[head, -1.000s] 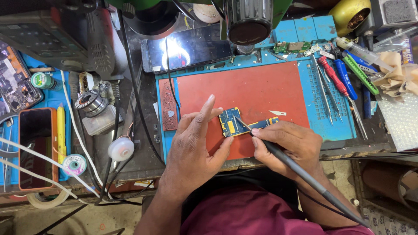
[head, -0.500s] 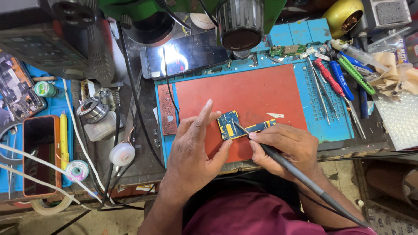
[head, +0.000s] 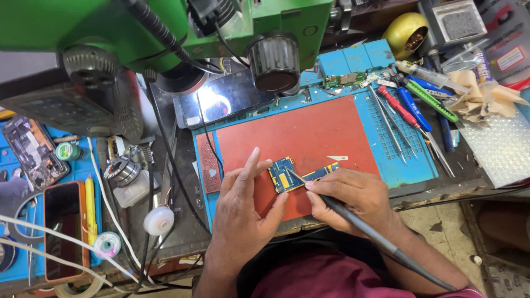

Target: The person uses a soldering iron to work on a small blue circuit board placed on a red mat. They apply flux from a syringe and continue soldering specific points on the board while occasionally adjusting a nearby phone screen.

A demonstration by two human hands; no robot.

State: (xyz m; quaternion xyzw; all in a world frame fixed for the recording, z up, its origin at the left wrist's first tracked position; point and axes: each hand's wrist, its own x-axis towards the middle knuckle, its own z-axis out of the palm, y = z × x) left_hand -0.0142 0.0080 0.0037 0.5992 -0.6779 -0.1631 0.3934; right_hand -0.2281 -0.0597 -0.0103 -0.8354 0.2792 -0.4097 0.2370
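A small blue circuit board (head: 292, 175) with a yellow patch lies on the red work mat (head: 309, 135). My left hand (head: 243, 212) rests flat beside the board and steadies its left edge with the fingertips. My right hand (head: 353, 201) holds a dark soldering iron (head: 359, 221) like a pen. The iron's thin tip touches the board near its middle, and its cable runs off to the lower right.
A green microscope (head: 165, 33) hangs over the bench at the top. Screwdrivers and tweezers (head: 408, 116) lie on the blue mat to the right. A phone screen (head: 226, 102), solder spools (head: 107, 243), an orange phone (head: 63, 229) and loose wires crowd the left.
The view has tilted so the microscope fills more of the top. Both hands stay on the board, with the iron's tip at nearly the same spot.
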